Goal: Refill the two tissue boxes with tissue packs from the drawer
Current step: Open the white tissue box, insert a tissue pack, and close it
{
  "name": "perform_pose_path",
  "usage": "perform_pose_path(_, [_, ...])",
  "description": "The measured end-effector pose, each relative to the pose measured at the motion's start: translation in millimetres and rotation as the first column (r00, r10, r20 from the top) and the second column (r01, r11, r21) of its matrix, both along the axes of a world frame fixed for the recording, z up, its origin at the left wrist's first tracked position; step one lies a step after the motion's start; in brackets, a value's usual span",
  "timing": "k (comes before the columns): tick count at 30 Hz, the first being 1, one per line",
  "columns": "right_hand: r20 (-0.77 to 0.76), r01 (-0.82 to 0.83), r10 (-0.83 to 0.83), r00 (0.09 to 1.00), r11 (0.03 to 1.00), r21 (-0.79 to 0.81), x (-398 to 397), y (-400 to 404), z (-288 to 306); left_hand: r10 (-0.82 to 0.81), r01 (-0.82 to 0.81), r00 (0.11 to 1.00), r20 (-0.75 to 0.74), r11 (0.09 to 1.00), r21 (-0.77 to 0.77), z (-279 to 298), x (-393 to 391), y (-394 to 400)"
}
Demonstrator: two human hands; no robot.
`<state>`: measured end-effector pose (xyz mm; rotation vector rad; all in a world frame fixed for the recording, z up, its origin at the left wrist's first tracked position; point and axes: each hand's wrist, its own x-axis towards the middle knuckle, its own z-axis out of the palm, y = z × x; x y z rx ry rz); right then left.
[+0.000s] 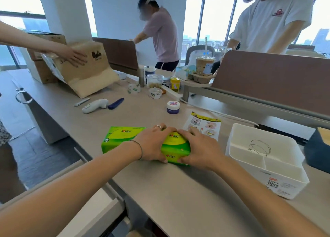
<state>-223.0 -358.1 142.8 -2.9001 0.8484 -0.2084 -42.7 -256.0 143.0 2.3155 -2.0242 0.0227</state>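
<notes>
The green tissue pack (125, 138) lies on the desk (160, 192), long axis left to right. The left hand (153, 144) and right hand (200, 147) both grip its right end; the white box (292, 181) waits just right.

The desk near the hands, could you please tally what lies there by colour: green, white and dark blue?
Green: 1, the tissue pack, gripped by the left hand and right hand.
White: 1, the divided organiser box.
Dark blue: 1, the box at the right edge.
Total: 3
</notes>
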Motion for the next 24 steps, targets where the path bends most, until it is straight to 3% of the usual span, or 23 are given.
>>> perform_pose_path(6, [0.072, -0.019, 0.032, 0.997, 0.983, -0.183, -26.0, -11.5, 34.3, -0.048, 0.038, 0.997, -0.056, 0.986, -0.163, 18.8, -15.2, -10.9])
perform_pose_path(11, [0.137, 0.049, -0.016, 0.991, 0.969, -0.241, -69.0, -35.0, 61.6, -0.155, 0.141, 0.987, -0.038, 0.959, -0.246, 47.3, -41.8, -48.6])
perform_pose_path(18, [0.168, 0.166, -0.135, 0.976, 0.967, -0.192, -142.5, -67.4, 81.7, -0.285, 0.295, 0.955, 0.076, 0.922, -0.249, 76.2, -103.3, -102.0])
perform_pose_path(24, [0.137, 0.219, -0.203, 0.969, 0.97, -0.108, -192.6, -91.5, 84.0, -0.371, 0.358, 0.928, -0.016, 0.906, -0.224, 75.9, -148.8, -137.2])
